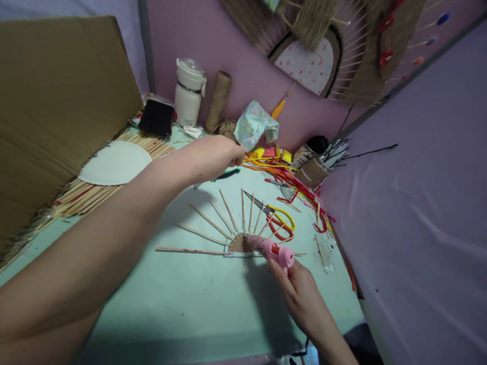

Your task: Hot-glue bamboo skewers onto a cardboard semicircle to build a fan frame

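My left hand (216, 154) reaches far across the mint-green table (171, 299) and is closed on a piece of pale patterned fabric (254, 123), lifted above a heap of coloured pipe cleaners (281, 170). My right hand (300, 291) grips a pink glue gun (272, 248). Its nozzle points left at a small brown half-disc (239, 245) from which several wooden sticks (213, 223) fan out flat on the table.
Yellow-and-red scissors (277, 219) lie just right of the fan. A white bottle (189, 92), a twine spool (218, 100) and a black box (157, 117) stand at the back. Cardboard (57, 101), a white paper disc (114, 162) and a stick bundle lie left. Woven fan decorations hang on the purple wall.
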